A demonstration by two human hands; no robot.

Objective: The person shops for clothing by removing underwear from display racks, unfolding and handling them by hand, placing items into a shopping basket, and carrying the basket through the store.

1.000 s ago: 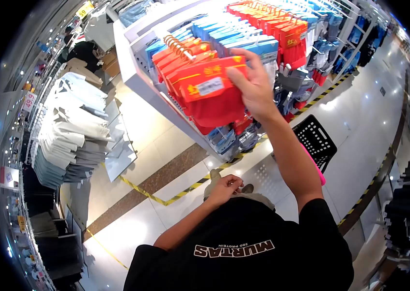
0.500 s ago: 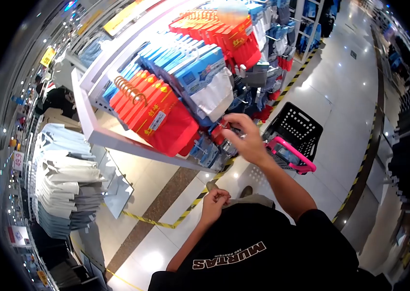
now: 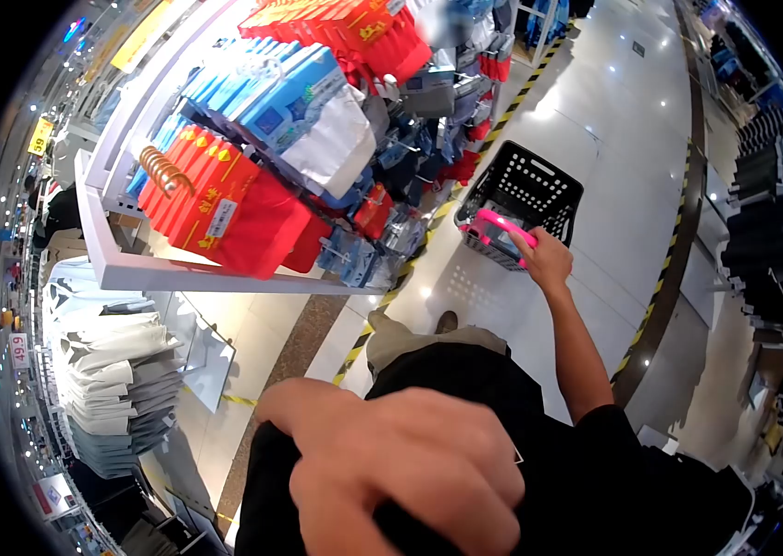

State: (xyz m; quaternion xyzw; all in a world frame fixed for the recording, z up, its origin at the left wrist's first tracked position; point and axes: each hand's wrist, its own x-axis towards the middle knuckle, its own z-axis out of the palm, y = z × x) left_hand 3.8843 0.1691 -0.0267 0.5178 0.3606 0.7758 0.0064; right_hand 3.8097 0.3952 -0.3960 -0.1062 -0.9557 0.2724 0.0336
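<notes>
My right hand (image 3: 549, 259) is closed round the pink handle (image 3: 501, 222) of a black perforated shopping basket (image 3: 532, 190), which has some packaged items inside. Large and close to the camera, my left hand (image 3: 410, 463) is raised in front of my black shirt, its fingers curled; whatever they may hold is hidden. Left of the basket, red packaged garments (image 3: 252, 218) hang on the white rack beside blue-topped packs with white cloth (image 3: 326, 139).
A white display rack (image 3: 215, 281) stands at upper left. Light shirts (image 3: 113, 371) hang at the left, dark clothes (image 3: 766, 250) at the right. Yellow-black tape (image 3: 410, 262) runs along the tiled floor (image 3: 627, 167).
My right hand has left the red packs on the rack and taken hold of the basket's handle. My left hand has risen from my waist towards the camera. The view has turned.
</notes>
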